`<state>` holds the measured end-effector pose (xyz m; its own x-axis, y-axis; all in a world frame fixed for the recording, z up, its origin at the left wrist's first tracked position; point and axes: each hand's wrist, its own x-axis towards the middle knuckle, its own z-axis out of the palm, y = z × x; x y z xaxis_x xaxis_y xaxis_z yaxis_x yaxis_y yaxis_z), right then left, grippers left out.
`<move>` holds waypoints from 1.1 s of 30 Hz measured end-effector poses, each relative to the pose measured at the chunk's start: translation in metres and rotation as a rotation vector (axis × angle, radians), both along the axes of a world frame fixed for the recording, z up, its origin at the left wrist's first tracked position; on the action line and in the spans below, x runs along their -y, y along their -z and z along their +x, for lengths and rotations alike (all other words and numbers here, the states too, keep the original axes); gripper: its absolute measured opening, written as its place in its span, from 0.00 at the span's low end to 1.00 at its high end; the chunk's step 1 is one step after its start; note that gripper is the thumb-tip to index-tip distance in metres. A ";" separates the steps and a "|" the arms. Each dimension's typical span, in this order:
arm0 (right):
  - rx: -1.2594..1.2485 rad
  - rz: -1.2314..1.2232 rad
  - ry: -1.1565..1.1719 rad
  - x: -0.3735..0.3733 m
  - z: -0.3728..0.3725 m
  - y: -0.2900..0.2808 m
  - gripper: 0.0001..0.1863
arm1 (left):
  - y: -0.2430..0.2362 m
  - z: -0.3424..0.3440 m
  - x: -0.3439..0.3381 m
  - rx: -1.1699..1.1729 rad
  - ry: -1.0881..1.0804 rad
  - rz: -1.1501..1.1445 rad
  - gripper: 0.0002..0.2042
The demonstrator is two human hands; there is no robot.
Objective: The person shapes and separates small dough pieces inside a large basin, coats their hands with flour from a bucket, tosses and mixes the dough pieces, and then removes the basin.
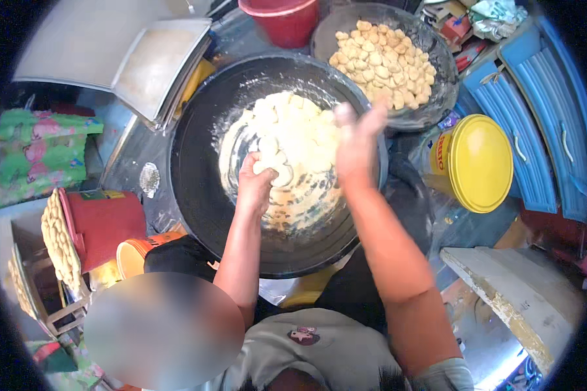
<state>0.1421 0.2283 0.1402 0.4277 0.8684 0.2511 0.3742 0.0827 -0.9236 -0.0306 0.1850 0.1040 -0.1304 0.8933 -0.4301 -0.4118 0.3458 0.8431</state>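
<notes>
My left hand (257,179) pinches a pale, rounded piece of dough (279,171) over a wide black basin (199,163). Inside the basin, several soft cream-coloured dough pieces (293,114) lie bunched in loose flour, with streaks of flour around them. My right hand (359,140) is raised over the basin's right side, blurred by motion, its fingers apart and nothing visible in them. Just beyond it, a dark round tray (326,45) holds several small tan dough lumps (381,65).
A red tub (277,23) stands behind the basin. At right are a yellow-lidded bucket (477,163), blue plastic drawers (541,124) and a worn board (509,287). At left are stacked metal trays (153,68), a red bucket (111,228), a dough-laden tray (59,238) and an orange bucket (134,254).
</notes>
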 end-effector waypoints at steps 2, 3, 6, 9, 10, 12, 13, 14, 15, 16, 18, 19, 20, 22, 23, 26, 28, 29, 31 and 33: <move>-0.275 -0.256 -0.427 0.018 -0.038 0.016 0.35 | -0.023 0.007 0.002 0.040 0.012 0.068 0.16; -0.537 -0.536 -0.855 0.022 -0.046 0.020 0.33 | -0.032 0.010 0.003 -0.039 0.063 0.018 0.16; -1.052 -0.894 -0.933 0.019 -0.046 0.020 0.29 | -0.033 -0.002 0.008 -0.068 0.110 0.022 0.16; -1.216 -0.972 -0.939 0.028 -0.050 0.026 0.27 | -0.035 -0.005 0.020 -0.142 0.173 -0.034 0.16; -1.216 -0.968 -0.936 0.032 -0.052 0.025 0.27 | -0.037 -0.005 0.023 -0.141 0.177 -0.032 0.16; -1.125 -1.030 -0.970 0.037 -0.055 0.022 0.25 | -0.044 -0.003 0.027 -0.174 0.134 -0.040 0.16; -1.208 -0.975 -0.969 0.037 -0.055 0.027 0.24 | -0.057 0.002 0.028 -0.254 0.176 -0.061 0.18; -1.207 -0.973 -0.963 0.038 -0.055 0.028 0.24 | -0.050 0.001 0.026 -0.251 0.181 -0.060 0.18; -1.241 -0.979 -0.856 0.039 -0.056 0.020 0.24 | -0.045 -0.003 0.024 -0.667 0.302 0.056 0.20; -1.272 -0.984 -0.747 0.040 -0.057 0.012 0.23 | -0.040 -0.006 0.023 -1.081 0.421 0.175 0.22; -1.300 -0.936 -0.638 0.031 -0.050 -0.007 0.24 | -0.039 0.006 0.006 -0.999 0.426 0.220 0.26; -1.326 -0.881 -0.521 0.022 -0.043 -0.010 0.26 | -0.044 0.019 -0.007 -0.913 0.437 0.268 0.31; -1.531 -0.654 -0.531 0.008 -0.031 -0.002 0.28 | -0.058 0.035 -0.020 -0.705 0.414 0.333 0.34; -1.724 -0.308 -0.490 -0.008 0.001 -0.037 0.33 | -0.093 0.045 -0.047 -0.449 0.391 0.521 0.41; -1.894 -0.174 -0.538 -0.021 0.026 -0.027 0.36 | -0.111 0.056 -0.055 -0.322 0.338 0.416 0.37; -1.908 -0.141 -0.290 -0.031 0.075 -0.029 0.45 | -0.142 0.052 -0.060 -0.819 0.473 0.507 0.33; -1.720 -0.120 -0.203 -0.028 0.075 -0.026 0.43 | -0.145 0.036 -0.046 -0.867 0.506 0.535 0.30; -1.718 -0.121 -0.201 -0.028 0.073 -0.026 0.43 | -0.140 0.019 -0.039 -0.964 0.629 0.546 0.30; -1.604 -0.216 -0.380 -0.025 0.070 -0.027 0.37 | -0.127 -0.018 -0.024 -1.099 0.909 0.492 0.30; -1.450 -0.237 -0.431 -0.027 0.063 -0.024 0.34 | -0.111 -0.072 -0.004 -1.146 1.135 0.350 0.29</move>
